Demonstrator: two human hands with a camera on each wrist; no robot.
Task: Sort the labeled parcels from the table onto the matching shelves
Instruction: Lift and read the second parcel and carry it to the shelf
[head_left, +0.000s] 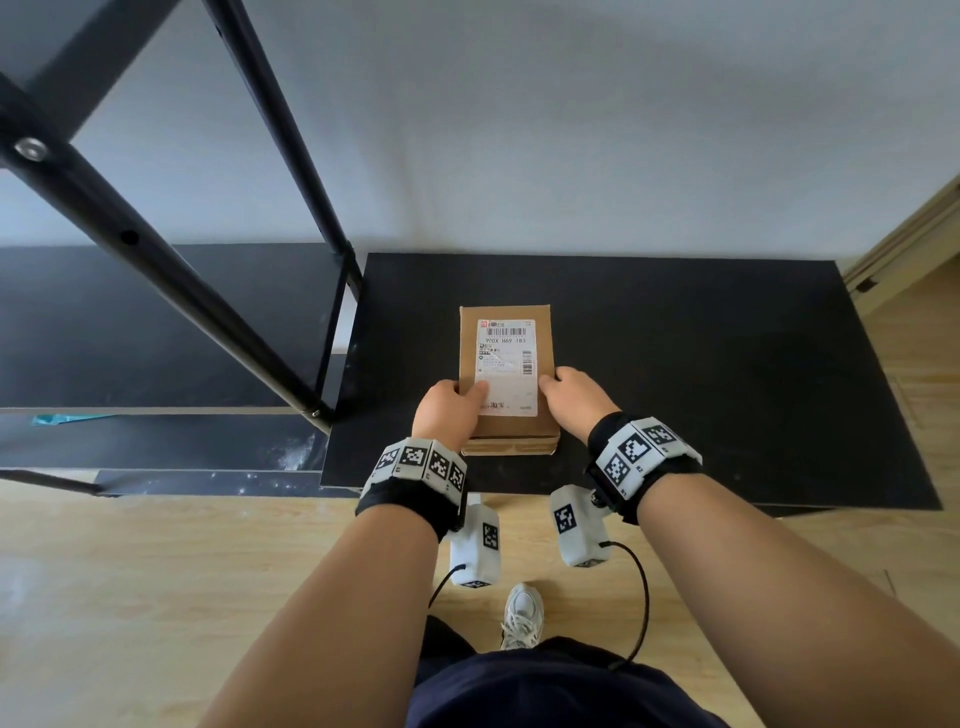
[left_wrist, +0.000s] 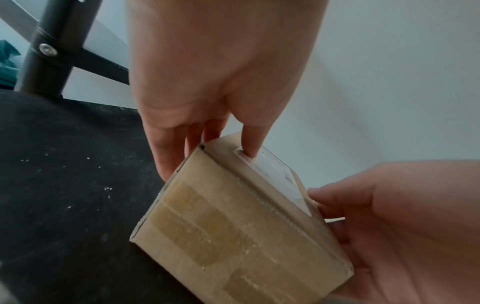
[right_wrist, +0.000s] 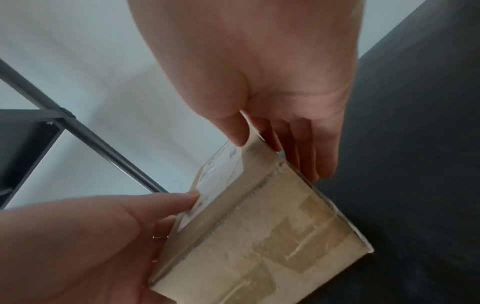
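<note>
— The parcel (head_left: 506, 374)? 
— Matt brown cardboard, glossy tape on its end, a smooth white paper label (head_left: 506, 364) on top.
— And the table (head_left: 701, 374)? 
— Matt black, speckled. The shelf frame (head_left: 156, 249) is black painted metal; the floor (head_left: 156, 571) is pale wood.

The head camera looks down from high up at the black table (head_left: 675, 389), with the shelf frame (head_left: 156, 249) at 10 o'clock. Each wrist camera sits very near its own fingers. All three share the brown box (head_left: 506, 332).
</note>
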